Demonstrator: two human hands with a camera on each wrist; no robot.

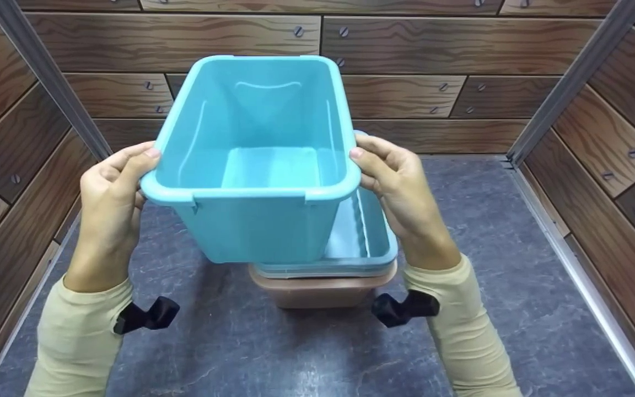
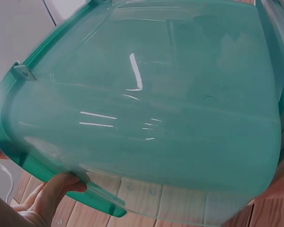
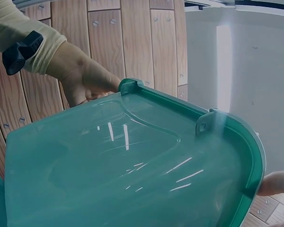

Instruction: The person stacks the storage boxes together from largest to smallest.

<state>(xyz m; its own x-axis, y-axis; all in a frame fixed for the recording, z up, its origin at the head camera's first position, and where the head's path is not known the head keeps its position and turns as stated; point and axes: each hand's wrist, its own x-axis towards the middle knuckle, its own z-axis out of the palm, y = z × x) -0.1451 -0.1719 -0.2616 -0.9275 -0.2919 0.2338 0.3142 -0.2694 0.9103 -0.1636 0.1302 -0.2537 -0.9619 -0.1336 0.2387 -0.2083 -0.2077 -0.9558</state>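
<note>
Both hands hold up a turquoise plastic bin (image 1: 257, 226) by its rim, with its opening tilted toward the head camera and nothing inside. My left hand (image 1: 111, 182) pinches the left rim, thumb on top and fingers beneath. On the opposite rim my right hand (image 1: 397, 182) grips in the same way. The held bin overlaps a stack below it in the head view: pale blue bins (image 1: 372, 220) sitting in a pinkish-brown bin (image 1: 323, 292) on the floor. In the left wrist view, the underside of the held bin (image 2: 156, 118) fills most of the picture.
The dark grey marbled floor (image 1: 229, 353) is bounded by wood-plank-patterned walls (image 1: 461, 44) with metal edge strips (image 1: 587, 298). Black wrist cameras (image 1: 146, 315) are strapped over the light yellow sleeves (image 1: 80, 342).
</note>
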